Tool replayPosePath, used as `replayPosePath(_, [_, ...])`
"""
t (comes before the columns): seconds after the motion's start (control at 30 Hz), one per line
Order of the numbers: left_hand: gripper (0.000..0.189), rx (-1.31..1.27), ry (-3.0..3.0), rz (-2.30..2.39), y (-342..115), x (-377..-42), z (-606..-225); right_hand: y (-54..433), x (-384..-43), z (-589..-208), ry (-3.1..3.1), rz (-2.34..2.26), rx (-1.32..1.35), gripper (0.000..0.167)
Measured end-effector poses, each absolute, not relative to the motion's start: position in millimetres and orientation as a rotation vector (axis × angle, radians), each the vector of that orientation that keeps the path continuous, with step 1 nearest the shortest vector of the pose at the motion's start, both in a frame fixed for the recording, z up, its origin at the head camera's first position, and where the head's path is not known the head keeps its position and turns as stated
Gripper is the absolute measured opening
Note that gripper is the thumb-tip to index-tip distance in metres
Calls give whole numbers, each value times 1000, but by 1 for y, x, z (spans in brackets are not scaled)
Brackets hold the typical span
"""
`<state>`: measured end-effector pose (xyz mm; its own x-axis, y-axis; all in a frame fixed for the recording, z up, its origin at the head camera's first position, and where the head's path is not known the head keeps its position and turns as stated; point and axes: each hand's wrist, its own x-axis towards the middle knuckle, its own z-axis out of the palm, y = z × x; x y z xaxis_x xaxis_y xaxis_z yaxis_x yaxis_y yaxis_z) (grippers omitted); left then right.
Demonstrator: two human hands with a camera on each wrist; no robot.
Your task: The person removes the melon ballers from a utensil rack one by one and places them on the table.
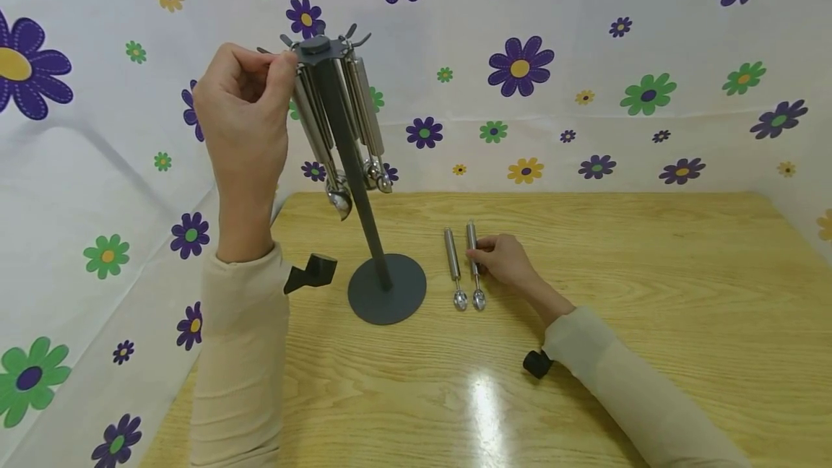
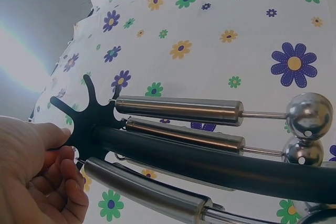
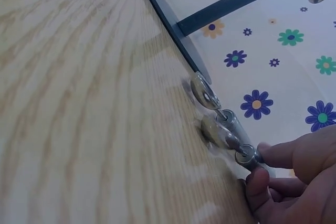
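Note:
A dark grey utensil stand (image 1: 354, 150) leans in the head view, with several steel scoops (image 2: 184, 109) hanging from its hooked top. My left hand (image 1: 247, 107) is at the left edge of that top, its thumb and forefinger pinching one hook. In the left wrist view a hanging handle (image 2: 147, 187) is close beside the fingers. On the table lie two steel scoops side by side, a left scoop (image 1: 452, 255) and a right scoop (image 1: 471, 237). My right hand (image 1: 503, 258) pinches the right scoop's handle between thumb and fingers; its bowl (image 3: 218, 132) is at the table surface.
The stand's round base (image 1: 396, 302) is on the wooden table (image 1: 624, 258), left of the two lying scoops. A flower-patterned cloth (image 1: 448, 35) hangs behind and at the sides. Dark wrist mounts (image 1: 318, 271) stick out from both sleeves.

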<state>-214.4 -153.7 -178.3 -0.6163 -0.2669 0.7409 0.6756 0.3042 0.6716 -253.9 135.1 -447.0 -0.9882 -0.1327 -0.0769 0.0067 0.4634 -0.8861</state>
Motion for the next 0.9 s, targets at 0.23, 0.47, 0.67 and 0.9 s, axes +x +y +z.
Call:
replayPosePath(0.23, [7, -378, -1741, -1430, -154, -214, -178, 131, -253, -447, 2594, -1560, -43, 32])
replayPosePath(0.47, [7, -383, -1735, -1435, -155, -214, -178, 130, -252, -447, 2605, -1575, -44, 31])
replayPosePath(0.67, [8, -414, -1737, -1398, -156, -214, -177, 132, -251, -444, 2600, -1577, -50, 39])
replayPosePath(0.9, [8, -358, -1767, -1427, -156, -215, -176, 134, -252, -436, 2531, -1639, -46, 39])
